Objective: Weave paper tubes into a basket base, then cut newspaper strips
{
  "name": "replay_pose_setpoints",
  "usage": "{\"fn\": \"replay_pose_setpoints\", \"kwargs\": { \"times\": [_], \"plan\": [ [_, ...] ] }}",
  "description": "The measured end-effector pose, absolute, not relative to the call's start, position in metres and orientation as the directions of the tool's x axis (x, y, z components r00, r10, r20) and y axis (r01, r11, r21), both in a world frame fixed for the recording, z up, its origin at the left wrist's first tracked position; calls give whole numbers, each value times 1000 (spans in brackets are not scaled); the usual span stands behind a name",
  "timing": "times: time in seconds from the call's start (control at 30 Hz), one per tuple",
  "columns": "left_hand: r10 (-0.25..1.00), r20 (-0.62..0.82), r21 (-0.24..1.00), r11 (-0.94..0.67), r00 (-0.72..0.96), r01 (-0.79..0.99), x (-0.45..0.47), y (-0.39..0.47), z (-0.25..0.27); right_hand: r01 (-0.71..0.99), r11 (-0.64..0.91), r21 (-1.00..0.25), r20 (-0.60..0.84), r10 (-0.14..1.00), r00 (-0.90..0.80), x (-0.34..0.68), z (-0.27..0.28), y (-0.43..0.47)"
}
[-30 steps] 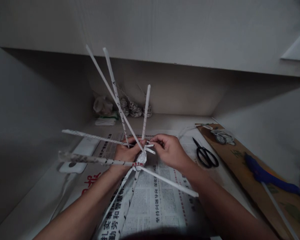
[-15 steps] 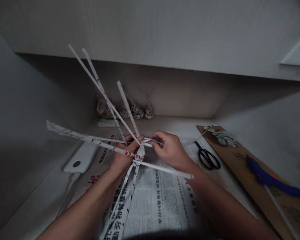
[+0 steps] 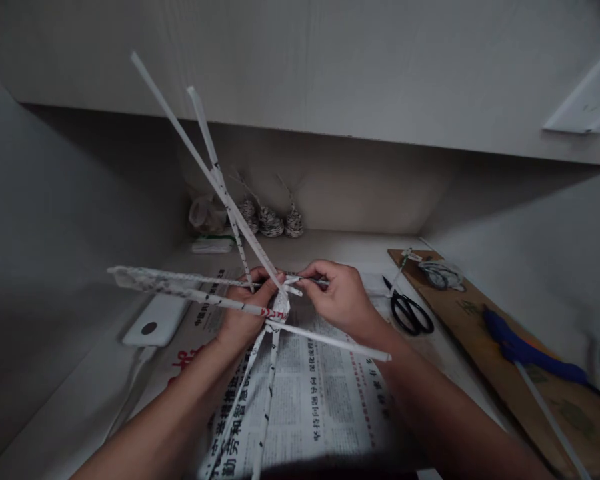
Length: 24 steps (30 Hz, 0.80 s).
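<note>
My left hand (image 3: 245, 308) is closed on the small woven middle (image 3: 281, 308) of a piece made of rolled newspaper strips. Long paper strips (image 3: 175, 127) fan out from it to the upper left, the left and below, and one strip (image 3: 335, 340) points right, across my right forearm. My right hand (image 3: 337, 290), just to the right, pinches a thin paper strip (image 3: 307, 280) between thumb and forefinger at the edge of the weave. The left fingertips are partly hidden behind the strips.
Newspaper (image 3: 330, 400) covers the tabletop. To the right lie black scissors (image 3: 411, 313) and a brown board (image 3: 460, 320) bearing a blue glue gun (image 3: 530, 347). A white power bank (image 3: 155, 323) with cable lies left. Small woven cones (image 3: 293, 221) stand at the back beneath an overhanging panel (image 3: 300, 67).
The upper strips have swung, and the shorter upright one now overlaps a longer one. Both hands keep their grip in nearly the same spot. The whole view has shifted slightly.
</note>
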State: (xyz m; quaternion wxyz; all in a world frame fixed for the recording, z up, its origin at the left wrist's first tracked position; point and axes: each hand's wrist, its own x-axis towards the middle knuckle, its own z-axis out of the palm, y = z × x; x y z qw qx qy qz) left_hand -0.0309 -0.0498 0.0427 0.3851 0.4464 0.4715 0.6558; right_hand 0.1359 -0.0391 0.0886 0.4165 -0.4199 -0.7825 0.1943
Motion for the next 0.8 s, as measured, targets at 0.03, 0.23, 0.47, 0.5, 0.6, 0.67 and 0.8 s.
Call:
{"fn": "replay_pose_setpoints", "kwargs": {
  "times": [0.03, 0.23, 0.47, 0.5, 0.6, 0.67, 0.8],
  "plan": [
    [927, 213, 964, -251, -310, -88, -31, -50, 42, 492, 571, -658, 484, 820, -305, 136, 88, -39],
    [942, 125, 977, -172, -312, -128, -30, -50, 46, 536, 660, -526, 523, 748, -408, 140, 85, -36],
    [934, 19, 951, -127, -356, -283, -29, -48, 54, 548, 774, -317, 644, 600, -475, 142, 76, -30],
    [938, 2, 946, -115, -348, -303, -29, -48, 53, 549, 767, -331, 643, 609, -464, 141, 77, -29],
    [951, -30, 938, -80, -307, -338, -28, -47, 50, 535, 699, -474, 598, 702, -386, 137, 79, -28],
    [954, -29, 936, -78, -297, -344, -27, -47, 50, 504, 624, -597, 536, 778, -328, 132, 80, -27],
    [952, 9, 946, -107, -305, -307, -26, -49, 54, 462, 562, -686, 472, 827, -305, 123, 79, -24]
  ]
}}
